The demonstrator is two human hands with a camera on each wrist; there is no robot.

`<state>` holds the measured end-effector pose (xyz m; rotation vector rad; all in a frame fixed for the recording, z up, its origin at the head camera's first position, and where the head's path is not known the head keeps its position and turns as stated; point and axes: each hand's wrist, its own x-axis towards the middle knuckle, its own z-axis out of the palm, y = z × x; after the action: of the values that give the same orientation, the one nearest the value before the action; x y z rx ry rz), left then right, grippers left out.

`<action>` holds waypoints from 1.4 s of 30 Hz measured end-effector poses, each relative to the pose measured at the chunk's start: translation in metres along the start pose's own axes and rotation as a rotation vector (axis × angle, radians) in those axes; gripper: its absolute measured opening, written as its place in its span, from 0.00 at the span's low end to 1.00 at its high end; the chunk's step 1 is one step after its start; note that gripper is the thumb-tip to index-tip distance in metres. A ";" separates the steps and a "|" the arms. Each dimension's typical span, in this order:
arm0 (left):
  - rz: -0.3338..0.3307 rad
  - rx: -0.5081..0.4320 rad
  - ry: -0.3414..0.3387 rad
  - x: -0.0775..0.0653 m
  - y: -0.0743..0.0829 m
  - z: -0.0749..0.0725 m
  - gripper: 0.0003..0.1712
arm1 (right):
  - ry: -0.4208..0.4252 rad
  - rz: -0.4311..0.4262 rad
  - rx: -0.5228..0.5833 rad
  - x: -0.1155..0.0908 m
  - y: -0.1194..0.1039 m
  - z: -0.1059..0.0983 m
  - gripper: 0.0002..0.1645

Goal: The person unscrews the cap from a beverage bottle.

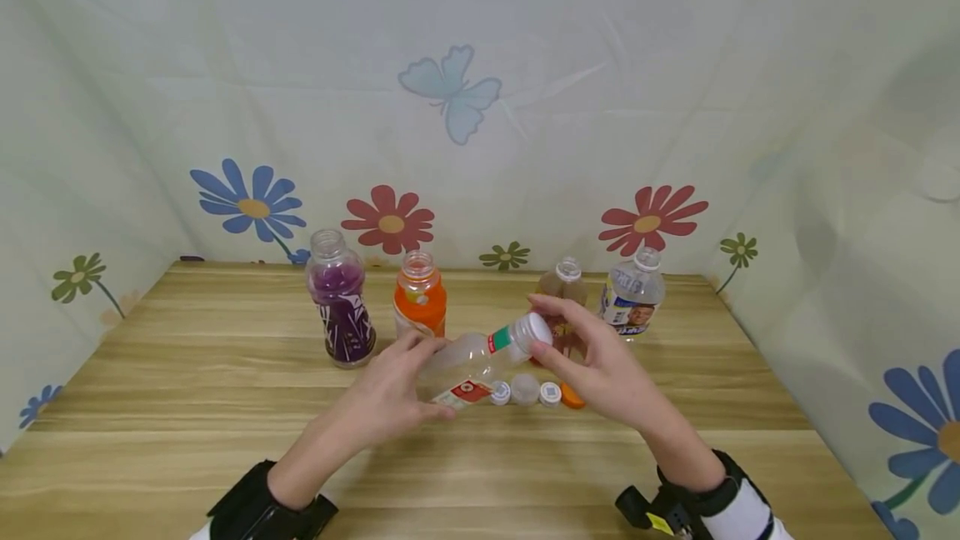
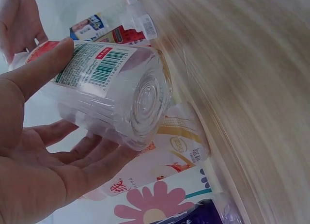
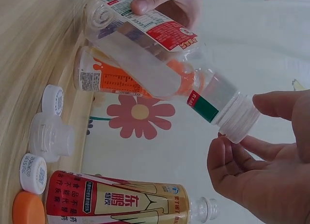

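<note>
A clear plastic bottle point(image 1: 474, 357) with a red and white label and a green neck band is held tilted above the table, its neck up to the right. My left hand point(image 1: 382, 398) grips its body, thumb across the barcode label point(image 2: 107, 69) and fingers beneath. At the neck sits a white ribbed cap point(image 3: 240, 118), pinched between thumb and fingertips of my right hand point(image 1: 611, 369). The bottle's ringed base point(image 2: 147, 99) faces the left wrist camera. No liquid shows inside.
Behind stand uncapped bottles: purple point(image 1: 341, 307), orange point(image 1: 420, 298), red and gold point(image 3: 116, 197), and a clear one point(image 1: 633, 300) with a blue-yellow label. Near the held bottle lie two white caps point(image 1: 500, 392), a translucent cap point(image 1: 525, 389) and an orange cap point(image 1: 572, 396). A flowered curtain point(image 1: 450, 190) encloses the table.
</note>
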<state>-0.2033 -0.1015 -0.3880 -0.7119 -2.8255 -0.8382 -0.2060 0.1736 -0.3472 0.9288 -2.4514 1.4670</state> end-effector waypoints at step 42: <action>0.013 0.036 -0.040 -0.001 -0.002 0.003 0.47 | 0.174 -0.020 -0.161 -0.001 -0.003 0.009 0.14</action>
<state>-0.2036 -0.1016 -0.3918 -0.7492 -2.8603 -0.7770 -0.2016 0.1655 -0.3503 0.7581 -2.3847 1.2636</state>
